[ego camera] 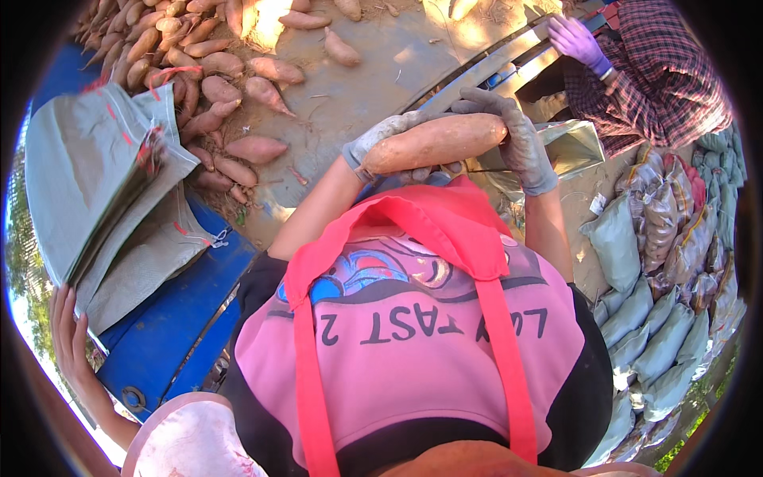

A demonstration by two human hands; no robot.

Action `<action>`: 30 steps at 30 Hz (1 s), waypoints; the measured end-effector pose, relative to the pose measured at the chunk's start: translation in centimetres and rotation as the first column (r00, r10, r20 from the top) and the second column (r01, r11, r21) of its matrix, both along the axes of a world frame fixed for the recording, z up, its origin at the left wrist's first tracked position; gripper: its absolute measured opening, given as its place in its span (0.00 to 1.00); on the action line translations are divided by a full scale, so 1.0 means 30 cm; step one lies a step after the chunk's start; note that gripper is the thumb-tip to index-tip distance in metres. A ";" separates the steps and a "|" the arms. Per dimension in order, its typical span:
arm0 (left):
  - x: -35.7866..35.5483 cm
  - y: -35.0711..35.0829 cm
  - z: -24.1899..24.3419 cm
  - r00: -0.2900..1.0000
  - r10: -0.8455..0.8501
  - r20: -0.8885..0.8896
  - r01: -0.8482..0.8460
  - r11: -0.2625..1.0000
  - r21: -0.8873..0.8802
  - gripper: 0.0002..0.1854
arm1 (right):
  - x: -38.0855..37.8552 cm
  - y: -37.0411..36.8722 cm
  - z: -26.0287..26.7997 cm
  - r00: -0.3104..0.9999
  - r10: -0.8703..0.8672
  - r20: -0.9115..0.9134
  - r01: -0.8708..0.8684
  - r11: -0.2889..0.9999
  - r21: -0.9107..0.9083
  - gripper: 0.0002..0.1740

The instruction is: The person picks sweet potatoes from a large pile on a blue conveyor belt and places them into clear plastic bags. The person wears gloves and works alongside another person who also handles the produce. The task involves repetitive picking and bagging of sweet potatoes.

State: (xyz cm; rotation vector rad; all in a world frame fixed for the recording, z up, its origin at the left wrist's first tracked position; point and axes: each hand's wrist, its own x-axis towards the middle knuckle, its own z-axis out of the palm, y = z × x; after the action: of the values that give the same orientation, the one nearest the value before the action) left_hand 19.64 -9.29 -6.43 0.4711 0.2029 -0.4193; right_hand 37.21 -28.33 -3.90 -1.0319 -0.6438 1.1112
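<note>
A large, long sweet potato [438,142] lies nearly level in front of my chest, held between both hands. My left hand [381,136], in a soiled grey-white work glove, grips its left end from behind and below. At its right end, my right hand [524,143], gloved the same way, is against the tip with fingers stretched up behind it. Just past my right hand, a pale woven sack [569,143] gapes at its mouth. The coral-red apron [405,208] on my chest sits right below the sweet potato.
Loose sweet potatoes [220,89] are heaped at upper left on a dusty metal bed [357,95]. Another person's bare hand [68,334] touches stacked woven sacks [89,173] over a blue metal panel [173,316]. A co-worker's purple glove [575,42] is at upper right; filled bags [620,238] lie below.
</note>
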 end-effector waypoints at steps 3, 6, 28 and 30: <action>0.003 0.000 -0.084 0.997 -0.069 0.029 0.072 0.992 -0.105 0.36 | 0.008 -0.030 -0.021 0.997 0.011 -0.073 -0.019 0.994 -0.107 0.35; 0.016 0.004 -0.111 0.995 -0.104 0.004 0.103 0.975 -0.195 0.44 | -0.001 -0.056 0.001 0.999 0.010 -0.037 -0.017 0.980 -0.200 0.33; -0.019 0.063 -0.053 0.932 0.361 0.014 -0.324 0.817 0.476 0.40 | 0.283 -0.701 -0.848 0.544 -0.110 0.831 0.837 0.011 -0.547 0.39; -0.083 0.088 -0.049 0.911 0.412 0.000 -0.314 0.694 0.648 0.32 | 0.314 -0.720 -0.815 0.588 0.097 0.803 0.800 0.071 -0.595 0.40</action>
State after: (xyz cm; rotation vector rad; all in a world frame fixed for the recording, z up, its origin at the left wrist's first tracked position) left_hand 17.14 -6.63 -7.89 1.0564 0.5865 0.0320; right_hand 46.64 -49.93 -28.34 -2.7510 0.0220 0.3985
